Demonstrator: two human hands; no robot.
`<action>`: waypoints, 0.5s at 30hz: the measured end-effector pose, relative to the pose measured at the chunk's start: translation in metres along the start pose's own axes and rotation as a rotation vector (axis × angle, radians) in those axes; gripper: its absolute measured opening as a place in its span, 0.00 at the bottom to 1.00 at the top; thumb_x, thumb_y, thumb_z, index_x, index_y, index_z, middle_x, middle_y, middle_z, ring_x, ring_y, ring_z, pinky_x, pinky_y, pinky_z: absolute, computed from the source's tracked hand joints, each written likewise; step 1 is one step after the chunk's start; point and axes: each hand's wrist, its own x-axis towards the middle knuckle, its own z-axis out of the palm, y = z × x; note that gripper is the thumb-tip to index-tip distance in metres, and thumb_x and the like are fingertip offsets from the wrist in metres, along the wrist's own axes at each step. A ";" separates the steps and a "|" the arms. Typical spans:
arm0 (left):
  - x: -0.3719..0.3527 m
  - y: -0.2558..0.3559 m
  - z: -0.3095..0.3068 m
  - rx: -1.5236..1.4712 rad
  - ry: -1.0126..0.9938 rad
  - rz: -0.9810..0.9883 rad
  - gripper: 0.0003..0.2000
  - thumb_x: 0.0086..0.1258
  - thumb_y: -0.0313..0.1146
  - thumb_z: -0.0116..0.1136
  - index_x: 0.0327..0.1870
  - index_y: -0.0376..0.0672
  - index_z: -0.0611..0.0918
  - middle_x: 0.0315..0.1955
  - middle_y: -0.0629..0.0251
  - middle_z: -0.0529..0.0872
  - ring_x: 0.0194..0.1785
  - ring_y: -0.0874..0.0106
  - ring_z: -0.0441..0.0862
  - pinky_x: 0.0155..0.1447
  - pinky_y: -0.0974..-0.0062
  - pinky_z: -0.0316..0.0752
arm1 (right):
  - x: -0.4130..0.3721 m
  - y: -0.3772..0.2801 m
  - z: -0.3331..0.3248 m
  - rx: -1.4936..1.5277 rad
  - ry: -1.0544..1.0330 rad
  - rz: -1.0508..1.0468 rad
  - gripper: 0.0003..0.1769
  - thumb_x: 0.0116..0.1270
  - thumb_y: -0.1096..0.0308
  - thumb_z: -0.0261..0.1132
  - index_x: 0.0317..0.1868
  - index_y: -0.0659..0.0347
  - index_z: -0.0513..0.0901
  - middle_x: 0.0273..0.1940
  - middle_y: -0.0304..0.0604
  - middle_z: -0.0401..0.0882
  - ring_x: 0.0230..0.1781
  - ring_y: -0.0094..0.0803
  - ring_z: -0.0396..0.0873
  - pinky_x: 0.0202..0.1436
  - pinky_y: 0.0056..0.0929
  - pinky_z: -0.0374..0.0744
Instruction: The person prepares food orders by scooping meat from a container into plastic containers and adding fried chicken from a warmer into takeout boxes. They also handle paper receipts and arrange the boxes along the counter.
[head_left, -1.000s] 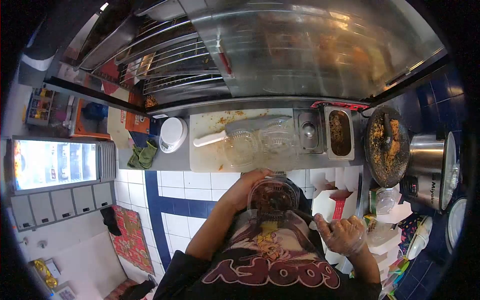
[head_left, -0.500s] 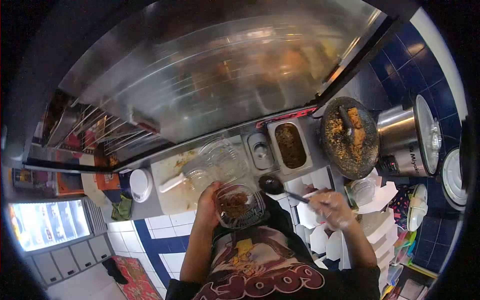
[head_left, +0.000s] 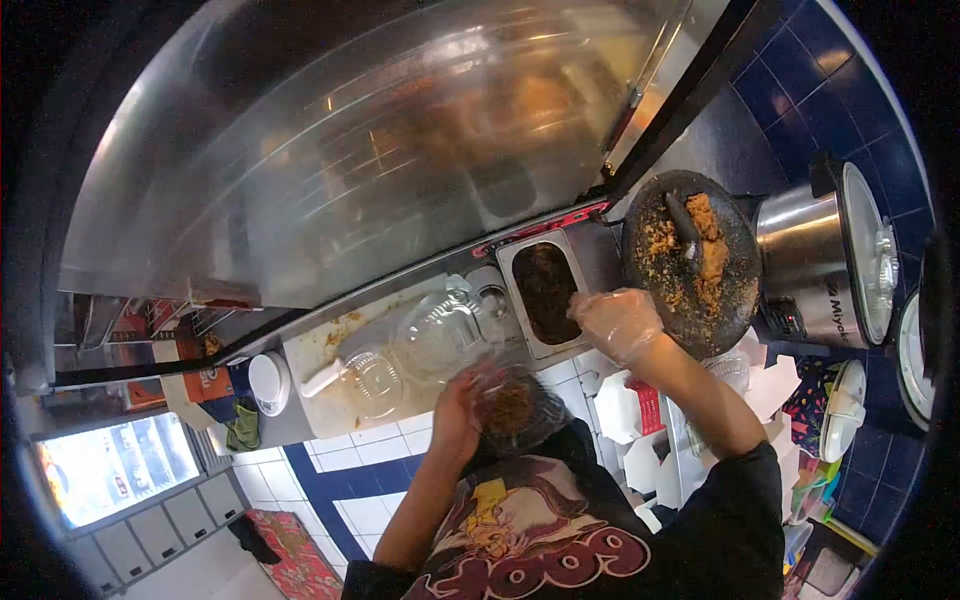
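My left hand [head_left: 460, 408] holds a clear plastic container [head_left: 508, 408] with brown food in it, close to my shirt. My gloved right hand [head_left: 622, 322] is at the right edge of a metal pan [head_left: 556, 349] of dark brown food, fingers closed and pointing into it. What those fingers grip is too dark to make out, and the black ladle cannot be told apart in the pan. Clear plastic lids [head_left: 437, 335] and a white-handled utensil [head_left: 322, 378] lie on the white cutting board [head_left: 318, 350], left of the pan.
A stone mortar [head_left: 735, 290] with a pestle [head_left: 684, 222] and orange-brown paste stands right of the pan, beside a steel cooker [head_left: 805, 262]. White boxes [head_left: 618, 408] are below. A steel-framed glass case [head_left: 350, 150] rises behind the counter. White lids [head_left: 268, 382] sit at the left.
My right hand has moved up and left from above the white boxes to the metal pan. The ladle no longer shows clearly. The view has shifted, and my left hand still holds the container.
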 end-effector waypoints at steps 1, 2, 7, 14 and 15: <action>0.001 -0.007 0.007 -0.096 0.005 -0.073 0.22 0.75 0.42 0.40 0.64 0.40 0.72 0.61 0.53 0.77 0.57 0.59 0.78 0.63 0.60 0.72 | 0.003 0.001 0.000 0.029 -0.053 -0.021 0.06 0.59 0.69 0.60 0.35 0.59 0.82 0.30 0.48 0.85 0.34 0.35 0.87 0.32 0.33 0.84; 0.003 -0.013 0.012 -0.108 0.017 -0.072 0.22 0.75 0.42 0.40 0.64 0.40 0.72 0.61 0.53 0.77 0.57 0.59 0.78 0.63 0.60 0.72 | 0.003 0.006 0.002 0.029 -0.061 -0.036 0.06 0.59 0.69 0.60 0.35 0.59 0.82 0.30 0.48 0.85 0.34 0.35 0.87 0.32 0.33 0.84; 0.010 -0.034 0.036 -0.328 -0.094 -0.191 0.23 0.76 0.44 0.40 0.67 0.42 0.69 0.61 0.52 0.76 0.61 0.55 0.76 0.67 0.55 0.70 | 0.009 0.020 0.005 0.195 0.041 -0.125 0.07 0.63 0.67 0.59 0.37 0.58 0.83 0.30 0.49 0.84 0.33 0.45 0.86 0.32 0.39 0.84; 0.018 -0.035 0.060 -0.488 -0.150 -0.086 0.25 0.77 0.48 0.39 0.69 0.47 0.69 0.59 0.52 0.79 0.60 0.53 0.78 0.64 0.46 0.72 | -0.028 0.044 0.011 1.292 0.016 -0.202 0.12 0.68 0.64 0.58 0.28 0.59 0.74 0.22 0.44 0.72 0.22 0.37 0.74 0.25 0.35 0.73; 0.020 -0.037 0.058 -0.483 -0.150 -0.086 0.25 0.77 0.48 0.39 0.69 0.47 0.69 0.59 0.52 0.79 0.60 0.53 0.78 0.64 0.46 0.72 | -0.030 0.048 0.018 1.134 0.118 -0.271 0.12 0.68 0.64 0.60 0.28 0.59 0.74 0.22 0.42 0.70 0.21 0.35 0.72 0.26 0.35 0.72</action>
